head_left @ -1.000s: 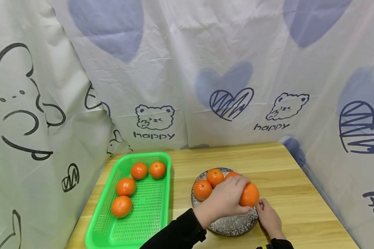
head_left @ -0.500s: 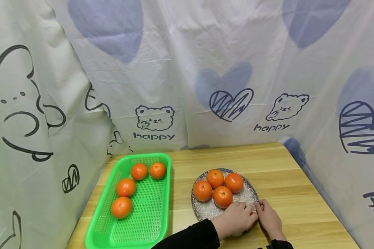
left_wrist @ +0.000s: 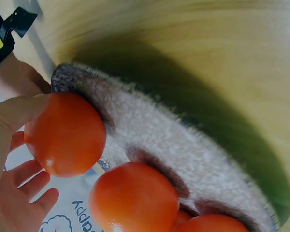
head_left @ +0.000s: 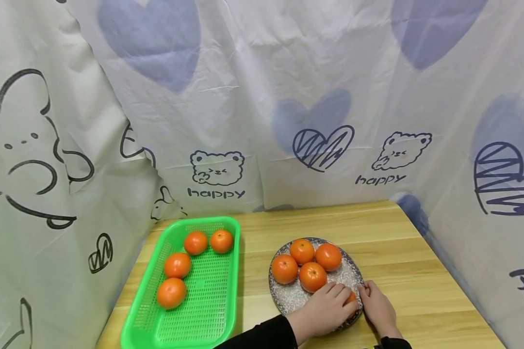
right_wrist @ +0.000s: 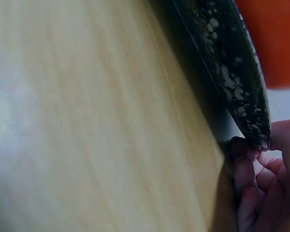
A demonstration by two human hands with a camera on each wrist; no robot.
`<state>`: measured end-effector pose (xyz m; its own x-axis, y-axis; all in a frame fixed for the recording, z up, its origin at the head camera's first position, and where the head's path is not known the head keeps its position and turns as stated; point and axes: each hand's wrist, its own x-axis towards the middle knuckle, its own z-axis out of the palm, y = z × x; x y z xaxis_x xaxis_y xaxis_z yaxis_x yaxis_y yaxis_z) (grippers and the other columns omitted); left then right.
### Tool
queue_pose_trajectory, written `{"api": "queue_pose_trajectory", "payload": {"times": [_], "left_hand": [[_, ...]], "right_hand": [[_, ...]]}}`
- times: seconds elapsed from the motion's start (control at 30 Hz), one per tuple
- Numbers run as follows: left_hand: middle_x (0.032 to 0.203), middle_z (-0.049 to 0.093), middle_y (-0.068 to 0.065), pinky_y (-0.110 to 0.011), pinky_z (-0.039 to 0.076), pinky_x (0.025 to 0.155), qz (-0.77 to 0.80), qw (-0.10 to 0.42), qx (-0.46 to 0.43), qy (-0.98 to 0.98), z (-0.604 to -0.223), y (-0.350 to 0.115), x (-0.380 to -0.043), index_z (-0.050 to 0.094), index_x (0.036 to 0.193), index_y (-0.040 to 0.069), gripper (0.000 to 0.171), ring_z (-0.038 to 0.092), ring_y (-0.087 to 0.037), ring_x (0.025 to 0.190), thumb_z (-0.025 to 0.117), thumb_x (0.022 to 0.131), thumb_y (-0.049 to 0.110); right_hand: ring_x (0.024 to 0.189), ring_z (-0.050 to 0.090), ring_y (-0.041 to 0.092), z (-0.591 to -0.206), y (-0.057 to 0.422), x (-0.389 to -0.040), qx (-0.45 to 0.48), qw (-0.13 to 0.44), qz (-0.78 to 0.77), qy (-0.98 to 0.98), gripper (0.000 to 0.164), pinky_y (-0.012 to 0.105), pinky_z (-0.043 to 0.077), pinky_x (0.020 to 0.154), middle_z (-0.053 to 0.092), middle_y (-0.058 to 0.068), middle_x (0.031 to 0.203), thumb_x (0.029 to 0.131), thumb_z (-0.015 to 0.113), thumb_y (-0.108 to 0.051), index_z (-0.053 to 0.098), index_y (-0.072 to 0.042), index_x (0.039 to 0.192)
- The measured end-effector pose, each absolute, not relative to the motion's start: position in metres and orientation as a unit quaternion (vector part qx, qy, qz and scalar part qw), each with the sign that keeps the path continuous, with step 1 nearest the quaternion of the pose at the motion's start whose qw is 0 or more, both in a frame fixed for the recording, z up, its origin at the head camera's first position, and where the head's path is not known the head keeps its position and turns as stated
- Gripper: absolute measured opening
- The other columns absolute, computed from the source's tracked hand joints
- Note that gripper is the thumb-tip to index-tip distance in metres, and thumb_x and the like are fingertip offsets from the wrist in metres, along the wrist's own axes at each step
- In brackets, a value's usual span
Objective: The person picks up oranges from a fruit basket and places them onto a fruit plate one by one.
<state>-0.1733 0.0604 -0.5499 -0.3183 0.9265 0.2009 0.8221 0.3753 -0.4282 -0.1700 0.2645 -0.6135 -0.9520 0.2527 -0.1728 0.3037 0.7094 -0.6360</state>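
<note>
A speckled plate [head_left: 290,295] holds several oranges [head_left: 313,277] grouped toward its far side. My left hand [head_left: 324,310] is over the near right part of the plate, at another orange [left_wrist: 65,134]. In the left wrist view the thumb touches this orange, while the other fingers are spread loosely beside it and some stand apart from its skin. From the head view most of that orange is hidden under the hand. My right hand [head_left: 379,308] pinches the plate's right rim, thumb above and curled fingers below, as the right wrist view shows.
To the left of the plate stands a green plastic basket [head_left: 201,310] with several oranges [head_left: 171,293] along its far and left sides. Both rest on a wooden table [head_left: 419,271]. Printed white cloth [head_left: 262,121] hangs behind and at both sides.
My left hand has carried an orange from above the plate down to its near right part, then shifted slightly left, with its fingers loosened. The right hand has stayed at the rim.
</note>
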Motion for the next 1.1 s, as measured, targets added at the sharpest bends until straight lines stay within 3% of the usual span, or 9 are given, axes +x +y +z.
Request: {"api": "queue_pose_trajectory", "payload": {"times": [0.23, 0.5, 0.97, 1.1], "left_hand": [[0.121, 0.063, 0.009, -0.021, 0.051, 0.096, 0.096, 0.284, -0.536, -0.789, -0.559, 0.059, -0.171, 0.065, 0.122, 0.031, 0.025, 0.059, -0.008, 0.114, 0.048, 0.105, 0.032], [0.12, 0.064, 0.009, -0.021, 0.054, 0.092, 0.096, 0.307, -0.534, -0.782, -0.563, 0.065, -0.176, 0.067, 0.125, 0.029, 0.029, 0.06, -0.009, 0.11, 0.047, 0.104, 0.028], [0.124, 0.059, 0.007, -0.022, 0.053, 0.091, 0.108, 0.247, -0.511, -0.816, -0.564, 0.087, -0.196, 0.064, 0.127, 0.03, 0.025, 0.057, -0.009, 0.114, 0.052, 0.105, 0.03], [0.124, 0.059, 0.007, -0.021, 0.053, 0.093, 0.107, 0.253, -0.507, -0.817, -0.564, 0.088, -0.198, 0.064, 0.126, 0.032, 0.024, 0.058, -0.009, 0.115, 0.053, 0.105, 0.03]], "right_hand": [[0.074, 0.054, 0.017, -0.615, 0.265, -0.17, 0.153, 0.042, -0.351, 0.923, 0.037, 0.03, 0.038, 0.062, 0.058, 0.003, 0.082, 0.104, 0.047, -0.032, 0.059, 0.0, 0.117], [0.074, 0.053, 0.017, -0.615, 0.265, -0.171, 0.155, 0.045, -0.347, 0.924, 0.037, 0.03, 0.038, 0.062, 0.057, 0.004, 0.082, 0.104, 0.047, -0.033, 0.058, 0.0, 0.117], [0.075, 0.052, 0.021, -0.617, 0.267, -0.174, 0.163, 0.051, -0.342, 0.924, 0.034, 0.031, 0.036, 0.064, 0.054, 0.004, 0.08, 0.103, 0.043, -0.025, 0.058, 0.001, 0.119], [0.075, 0.052, 0.021, -0.619, 0.267, -0.173, 0.162, 0.043, -0.339, 0.926, 0.032, 0.031, 0.037, 0.063, 0.054, 0.003, 0.08, 0.102, 0.044, -0.024, 0.059, 0.0, 0.118]]}}
